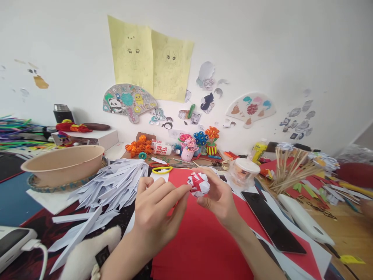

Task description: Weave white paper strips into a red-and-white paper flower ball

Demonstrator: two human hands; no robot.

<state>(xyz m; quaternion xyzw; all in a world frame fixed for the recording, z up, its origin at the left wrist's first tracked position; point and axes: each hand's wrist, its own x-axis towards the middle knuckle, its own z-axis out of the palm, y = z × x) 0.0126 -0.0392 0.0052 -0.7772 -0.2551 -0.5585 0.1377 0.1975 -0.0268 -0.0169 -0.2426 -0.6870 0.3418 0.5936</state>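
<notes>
A small red and white folded-paper ball is held up in front of me, above the red paper sheets. My right hand grips it from the right, fingers behind and thumb at its lower edge. From the left, the thumb and forefinger of my left hand are pinched together at the ball's left side. Whether they hold a fold of it or some tiny piece between them cannot be made out. A pile of folded white paper strips lies to the left of my left hand.
A beige basin stands at left, yellow-handled scissors beyond my hands. At right are a black phone, a white power bank, a lidded plastic cup and wooden sticks. Pipe-cleaner flowers line the back.
</notes>
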